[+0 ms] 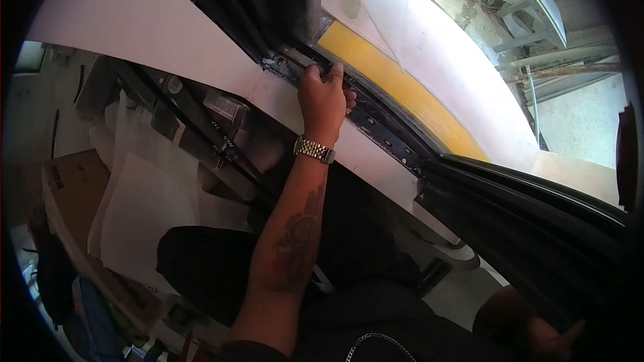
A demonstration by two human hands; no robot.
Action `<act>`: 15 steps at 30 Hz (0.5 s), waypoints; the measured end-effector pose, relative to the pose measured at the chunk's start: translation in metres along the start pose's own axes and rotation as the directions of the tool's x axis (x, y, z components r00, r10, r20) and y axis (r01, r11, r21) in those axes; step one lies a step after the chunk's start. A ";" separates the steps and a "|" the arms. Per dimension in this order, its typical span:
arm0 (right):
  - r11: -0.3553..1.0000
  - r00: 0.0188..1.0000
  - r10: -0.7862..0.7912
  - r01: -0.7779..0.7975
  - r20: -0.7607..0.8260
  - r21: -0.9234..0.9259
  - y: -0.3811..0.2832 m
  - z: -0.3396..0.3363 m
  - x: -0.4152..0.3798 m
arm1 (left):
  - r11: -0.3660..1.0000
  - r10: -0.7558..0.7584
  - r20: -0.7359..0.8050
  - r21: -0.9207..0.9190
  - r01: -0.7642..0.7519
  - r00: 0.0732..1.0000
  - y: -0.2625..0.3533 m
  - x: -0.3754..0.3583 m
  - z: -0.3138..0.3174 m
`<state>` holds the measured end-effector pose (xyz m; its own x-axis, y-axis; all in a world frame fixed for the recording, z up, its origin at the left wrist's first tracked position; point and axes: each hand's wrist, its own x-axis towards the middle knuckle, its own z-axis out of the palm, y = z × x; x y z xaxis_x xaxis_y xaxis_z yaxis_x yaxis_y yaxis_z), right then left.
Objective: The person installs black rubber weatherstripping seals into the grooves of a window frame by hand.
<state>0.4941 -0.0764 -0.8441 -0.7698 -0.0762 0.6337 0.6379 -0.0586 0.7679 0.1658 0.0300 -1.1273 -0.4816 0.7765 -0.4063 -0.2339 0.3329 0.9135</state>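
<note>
My left hand [325, 97], with a metal-band watch [314, 149] on its wrist, reaches to the black window frame [376, 104]. Its fingers are curled and pressed together at the slotted dark track [379, 133] along the sill. Whatever they pinch, if anything, is hidden. At the lower right, my right hand [547, 336] lies in deep shadow beside a wide black frame member [516, 221]. Its grip does not show.
Beyond the frame runs a yellow strip [402, 87] on a pale curved ledge [443, 53]. White wall [134, 13] borders the left. A cardboard box [77, 194], white sheeting [147, 188] and dark strapped bars [194, 127] lie below. My knees are close under the sill.
</note>
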 end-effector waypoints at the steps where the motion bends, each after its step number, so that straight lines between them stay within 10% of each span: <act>1: 1.000 1.000 -0.001 0.001 -0.001 0.003 0.000 0.000 0.000 | 1.000 -0.012 0.017 -0.018 0.012 1.000 0.000 0.000 -0.002; 15: 1.000 1.000 -0.014 0.014 -0.007 0.013 -0.003 0.003 0.003 | 0.997 -0.071 0.056 0.008 0.071 0.996 -0.001 0.004 -0.005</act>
<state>0.4898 -0.0730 -0.8446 -0.7785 -0.0820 0.6222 0.6267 -0.0467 0.7779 0.1600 0.0304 -1.1297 -0.4156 0.7796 -0.4685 -0.2603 0.3916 0.8826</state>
